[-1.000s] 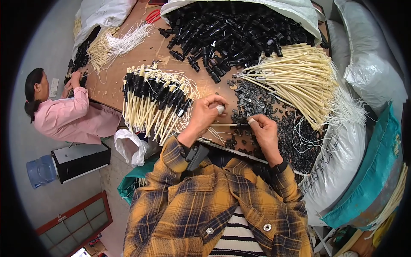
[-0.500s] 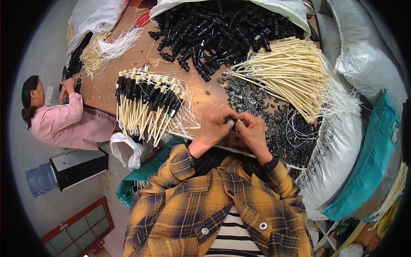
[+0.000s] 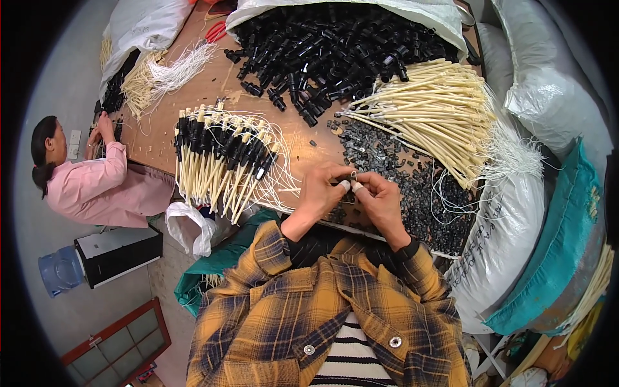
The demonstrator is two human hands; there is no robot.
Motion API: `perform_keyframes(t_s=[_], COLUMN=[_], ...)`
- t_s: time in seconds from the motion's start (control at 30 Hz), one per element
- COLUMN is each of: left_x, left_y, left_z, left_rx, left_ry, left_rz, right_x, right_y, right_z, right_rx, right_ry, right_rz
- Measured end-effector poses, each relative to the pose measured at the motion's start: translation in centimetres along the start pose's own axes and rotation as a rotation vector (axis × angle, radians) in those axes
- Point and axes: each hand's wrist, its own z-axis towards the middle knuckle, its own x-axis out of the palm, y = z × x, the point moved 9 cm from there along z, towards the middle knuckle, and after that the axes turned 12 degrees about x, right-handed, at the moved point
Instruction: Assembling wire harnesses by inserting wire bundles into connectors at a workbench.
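- The brown wooden tabletop (image 3: 155,142), its surface scratched and worn, carries all the work and runs under both hands.
- The great heap of glossy black plastic tubular fittings (image 3: 342,51) lies at the far side, spilling out from the mouth of a white woven sack (image 3: 419,8).
- The thick bundle of smooth cream-coloured rods (image 3: 425,113) lies aslant on the right, with white strings hanging from its outer end.
- The wide scatter of tiny black plastic pieces (image 3: 445,213) spreads beside and below this bundle, near to the right hand.
- The row of cream rods with black fittings on their upper part (image 3: 222,161) lies to the left, apart from the hands (thin white strings curl around its right side).
- The left hand (image 3: 320,187) is bent inward, its fingers pinched closely at the tips; the thumb wears a whitish cover.
- The right hand (image 3: 382,200) meets it from the other side, the fingers pinching also, with a similar cover on the thumb.
- The thin pale cord (image 3: 353,174) makes a small loop between the two hands, grasped at the fingertips; what more they enclose, I cannot tell.
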Motion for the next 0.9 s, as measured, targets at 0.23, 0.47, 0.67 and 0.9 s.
perform_keyframes(t_s=[0.23,0.47,0.67,0.9], left_x=[-0.9,-2.8,-0.3,0.6], left_y=[-0.5,-1.9,-6.7,-3.6], left_z=[0.0,0.7,-0.1,0.8], left_rx=[0.206,0.243,0.648,0.158], left_ry=[-0.1,-0.11,0.168,0.412], left_rz=[0.001,0.188,0.175,0.142], right_x=[-0.4,0.4,-0.6,-2.2], right_y=[0.9,1.9,0.7,4.9], right_z=[-0.2,-0.9,-0.8,-2.4], right_rx=[-0.067,-0.112,0.134,-0.313], right_ry=[-0.067,0.074,0.311,0.002], right_rz=[-0.111,-0.18,0.672,-0.259])
